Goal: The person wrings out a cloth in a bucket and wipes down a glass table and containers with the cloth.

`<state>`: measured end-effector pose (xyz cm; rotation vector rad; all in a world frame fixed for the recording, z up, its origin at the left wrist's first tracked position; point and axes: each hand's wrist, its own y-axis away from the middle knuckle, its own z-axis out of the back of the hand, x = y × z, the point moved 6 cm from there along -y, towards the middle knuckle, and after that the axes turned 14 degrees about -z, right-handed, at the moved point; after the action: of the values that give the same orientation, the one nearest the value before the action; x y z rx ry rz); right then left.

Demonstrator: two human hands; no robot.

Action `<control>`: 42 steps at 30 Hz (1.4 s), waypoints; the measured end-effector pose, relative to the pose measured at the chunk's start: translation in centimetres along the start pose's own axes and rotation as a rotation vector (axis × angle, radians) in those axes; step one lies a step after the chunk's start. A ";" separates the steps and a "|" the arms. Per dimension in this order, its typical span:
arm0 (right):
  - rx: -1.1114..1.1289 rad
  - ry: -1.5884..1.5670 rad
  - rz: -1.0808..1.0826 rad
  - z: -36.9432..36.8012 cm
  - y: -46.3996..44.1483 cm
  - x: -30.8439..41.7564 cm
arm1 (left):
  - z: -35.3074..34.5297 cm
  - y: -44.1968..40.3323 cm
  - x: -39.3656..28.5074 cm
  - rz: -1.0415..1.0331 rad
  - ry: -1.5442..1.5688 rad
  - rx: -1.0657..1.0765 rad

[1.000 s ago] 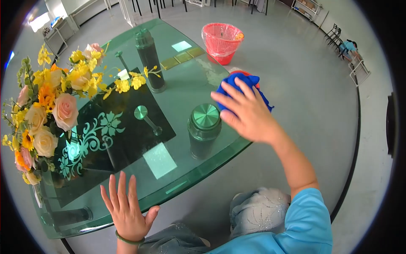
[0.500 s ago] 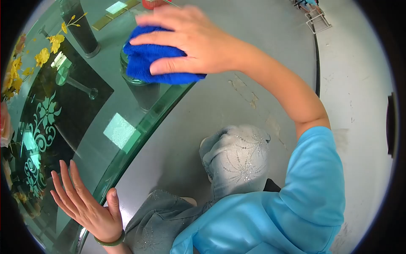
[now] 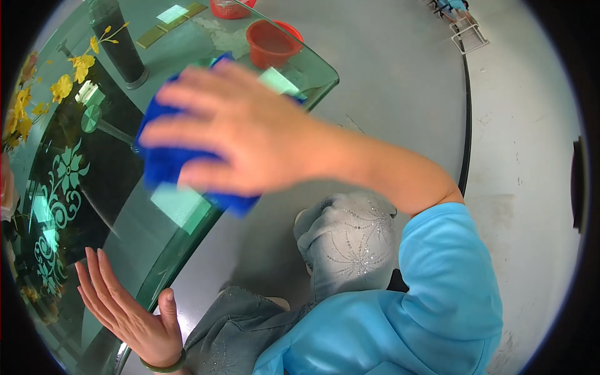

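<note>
My right hand [image 3: 234, 134] is spread over a blue cloth [image 3: 164, 164], pressing it onto the glass tabletop [image 3: 134, 219]. Its fingers are slightly blurred by motion. The cloth's edges show past the fingertips and under the wrist side, close to the table's near edge. Lower left, my left hand [image 3: 134, 319] lies with fingers stretched and thumb apart on the glass near its edge; nothing is in it. A green bangle [image 3: 164, 364] circles that wrist.
Yellow flowers [image 3: 62, 86] stand at the left beside a floral pattern [image 3: 70, 165] in the glass. A dark cylindrical leg [image 3: 119, 47] is under the tabletop. Toward the far corner are a red tub [image 3: 273, 47] and a red basket [image 3: 230, 9]. My knee [image 3: 353, 240] is beside the table edge.
My right hand has swept the blue cloth toward me and leftward along the glass, uncovering the red tub and the far corner. My left hand has barely shifted.
</note>
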<state>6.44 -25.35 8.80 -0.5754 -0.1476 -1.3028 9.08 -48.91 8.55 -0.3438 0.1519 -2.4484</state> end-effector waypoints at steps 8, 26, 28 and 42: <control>0.017 0.104 -0.379 2.3 -4.4 -12.3 | 0.0 -0.4 -0.4 -0.023 0.012 0.040; -0.008 -0.086 0.145 -1.7 2.9 6.5 | 0.5 0.2 -0.1 0.026 0.066 -0.081; -0.007 0.058 0.005 0.5 2.7 3.3 | 0.3 0.2 -0.2 0.032 0.118 0.004; -0.054 0.206 -0.470 1.6 -9.5 -13.1 | -0.1 0.1 -0.4 0.006 0.140 0.017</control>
<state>-5.77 -14.62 7.75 -0.4623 -0.0785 -1.8182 9.43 -48.69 8.33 -0.1640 0.1924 -2.4659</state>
